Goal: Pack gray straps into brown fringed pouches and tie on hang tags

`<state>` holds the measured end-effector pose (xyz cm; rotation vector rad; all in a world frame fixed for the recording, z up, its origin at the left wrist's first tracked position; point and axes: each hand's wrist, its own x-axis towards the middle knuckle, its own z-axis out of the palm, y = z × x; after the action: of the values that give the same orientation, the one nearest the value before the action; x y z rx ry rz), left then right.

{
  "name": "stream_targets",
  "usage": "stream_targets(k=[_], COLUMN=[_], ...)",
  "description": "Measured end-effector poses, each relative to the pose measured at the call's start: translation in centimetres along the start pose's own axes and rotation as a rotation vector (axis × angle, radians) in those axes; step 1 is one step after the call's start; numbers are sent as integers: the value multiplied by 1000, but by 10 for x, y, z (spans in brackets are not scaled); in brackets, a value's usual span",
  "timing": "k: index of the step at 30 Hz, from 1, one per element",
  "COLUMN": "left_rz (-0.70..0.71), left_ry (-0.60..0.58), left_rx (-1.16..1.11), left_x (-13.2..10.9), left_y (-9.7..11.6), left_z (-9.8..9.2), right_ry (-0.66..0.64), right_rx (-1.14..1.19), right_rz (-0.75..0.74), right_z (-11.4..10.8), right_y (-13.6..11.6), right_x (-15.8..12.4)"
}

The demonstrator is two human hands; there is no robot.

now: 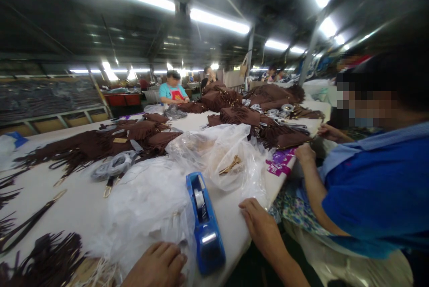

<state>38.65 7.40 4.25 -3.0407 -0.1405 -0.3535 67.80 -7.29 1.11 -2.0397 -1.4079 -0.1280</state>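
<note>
My left hand point(157, 265) lies at the bottom edge, fingers stretched flat on a heap of white plastic wrapping point(144, 206); it holds nothing. My right hand point(260, 228) rests palm down on the white table's near edge point(234, 233), fingers out and empty. Between the two hands stands a blue tape dispenser point(205, 226) with a roll of clear tape. Just beyond it lies a clear plastic bag point(221, 153) with gold metal fittings point(230, 166) inside.
Brown fringed bags point(100, 144) are piled across the table, with more point(268, 94) at the far end. Brown straps with gold clasps point(30, 220) lie at the left. A co-worker in blue point(378, 188) sits close on my right, hands on the table. Another person in teal point(171, 91) sits far back.
</note>
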Motion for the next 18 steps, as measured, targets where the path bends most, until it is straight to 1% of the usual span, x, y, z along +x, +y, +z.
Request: stream_targets(k=[2,4,6,8,9,11,12,14,15,18], left_rz=[-22,-43,-123,-193,-221,-292,-337,-414,-429,-438], left_ry=[11,24,-4,-67,-94,-128,-137,-149,-147,-91], left_rx=[-23,-25,-19,-30,-43,-76,-99,-158,-193,-303], left_x=[19,37,49,51,46,29,17,-11,-24,-53], left_y=[15,30,40,44,43,37,33,25,20,9], left_z=[-28,-49,-61,-65,-65,-60,-56,-46,-40,-23], right_ry=[10,63,107,110,107,112,118,112,81,-130], right_rx=[49,65,57,53,53,59,61,92,134,316], right_rz=[26,68,108,131,135,128,117,51,-3,-163], right_z=[-12,-25,-36,-41,-41,-38,-36,-29,-24,-1], right_y=[4,10,17,21,21,14,6,-16,-31,-81], right_x=[7,16,23,23,20,9,0,-22,-33,-65])
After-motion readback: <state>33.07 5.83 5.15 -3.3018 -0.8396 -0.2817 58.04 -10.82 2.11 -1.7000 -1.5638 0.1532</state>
